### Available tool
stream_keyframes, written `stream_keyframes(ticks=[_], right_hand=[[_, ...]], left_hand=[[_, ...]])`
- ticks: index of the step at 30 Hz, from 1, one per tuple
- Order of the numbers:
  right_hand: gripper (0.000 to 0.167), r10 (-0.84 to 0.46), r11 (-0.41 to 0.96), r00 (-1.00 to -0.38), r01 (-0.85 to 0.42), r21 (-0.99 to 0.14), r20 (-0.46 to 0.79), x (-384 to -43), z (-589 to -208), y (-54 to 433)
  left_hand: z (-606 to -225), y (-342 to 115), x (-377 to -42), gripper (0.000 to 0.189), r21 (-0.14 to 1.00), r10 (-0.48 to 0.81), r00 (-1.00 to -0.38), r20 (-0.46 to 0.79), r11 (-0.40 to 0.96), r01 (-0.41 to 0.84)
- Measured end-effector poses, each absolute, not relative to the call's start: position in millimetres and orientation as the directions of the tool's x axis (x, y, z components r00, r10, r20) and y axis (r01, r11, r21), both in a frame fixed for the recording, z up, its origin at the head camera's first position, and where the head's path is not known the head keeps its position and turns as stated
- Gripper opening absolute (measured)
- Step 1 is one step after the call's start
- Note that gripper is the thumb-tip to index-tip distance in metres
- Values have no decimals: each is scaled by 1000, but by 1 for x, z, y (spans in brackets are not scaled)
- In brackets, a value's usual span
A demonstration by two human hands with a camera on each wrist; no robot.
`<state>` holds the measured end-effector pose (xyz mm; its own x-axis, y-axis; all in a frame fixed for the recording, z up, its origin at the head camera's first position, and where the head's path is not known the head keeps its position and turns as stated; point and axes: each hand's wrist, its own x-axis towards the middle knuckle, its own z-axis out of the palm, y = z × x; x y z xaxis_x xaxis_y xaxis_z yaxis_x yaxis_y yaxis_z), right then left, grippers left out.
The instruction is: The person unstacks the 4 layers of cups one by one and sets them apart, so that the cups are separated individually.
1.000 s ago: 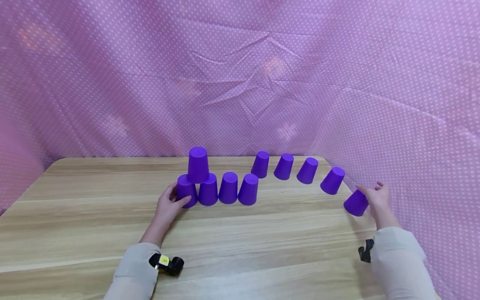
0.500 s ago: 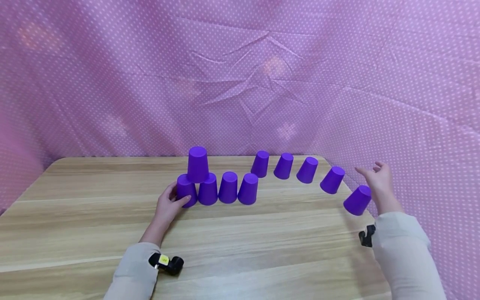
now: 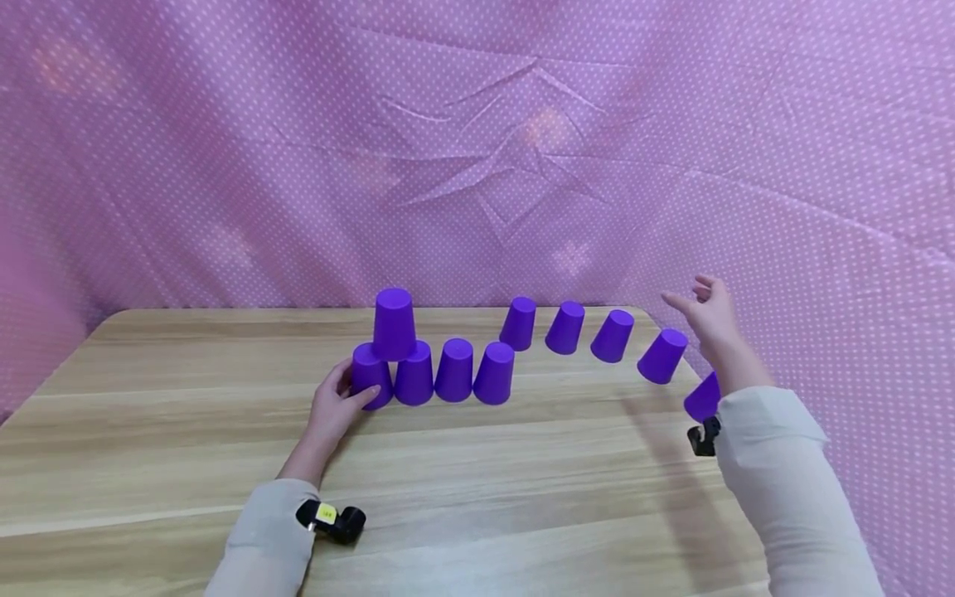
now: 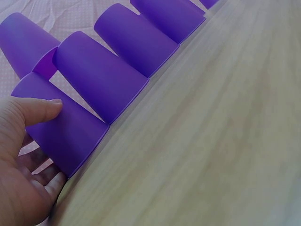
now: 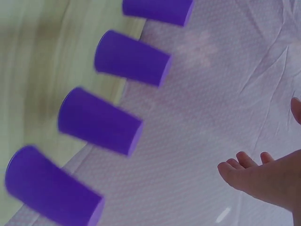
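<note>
My left hand [image 3: 333,406] holds the leftmost upside-down purple cup [image 4: 70,136] of a front row, thumb on its near side and fingers round its outer side. Touching that cup's neighbour, a second purple cup [image 3: 414,377], is one stacked cup [image 3: 394,325] that straddles both their tops. Two more cups, a third [image 3: 454,373] and a fourth [image 3: 494,376], finish the row. My right hand [image 3: 712,323] is raised, fingers loosely spread and holding nothing, above and beyond the rightmost loose cup [image 3: 703,400], which my sleeve partly covers.
A curved line of upside-down purple cups runs along the right: a back cup [image 3: 518,325], another [image 3: 565,329], a third [image 3: 612,337] and one nearer [image 3: 662,358]. The wooden table [image 3: 477,489] ends at a pink dotted curtain [image 3: 477,166] behind and at right.
My right hand has let go of the rightmost cup, risen, and moved left and away from me. My left hand has stayed on its cup. The cups stand where they were.
</note>
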<state>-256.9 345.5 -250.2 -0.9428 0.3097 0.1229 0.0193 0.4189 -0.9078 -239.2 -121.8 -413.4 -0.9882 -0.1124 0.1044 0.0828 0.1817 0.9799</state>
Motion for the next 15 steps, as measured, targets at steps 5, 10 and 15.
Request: stream_keyframes(ticks=[5,10,15], right_hand=[[81,233,441,-960,-39,-897,156,-266,-246,321],[78,165,421,-971,-89,-903,173,-276,-246,294],[74,112,387,-980,-108,-916,163,-285,-251,266]], left_hand=[[-412,-121,-238,66,983,-105,-990,92,167,74],[-412,-121,-238,67,986,-104,-991,83,154,67],[-413,-122,-239,66,985,-108,-990,95,154,78]])
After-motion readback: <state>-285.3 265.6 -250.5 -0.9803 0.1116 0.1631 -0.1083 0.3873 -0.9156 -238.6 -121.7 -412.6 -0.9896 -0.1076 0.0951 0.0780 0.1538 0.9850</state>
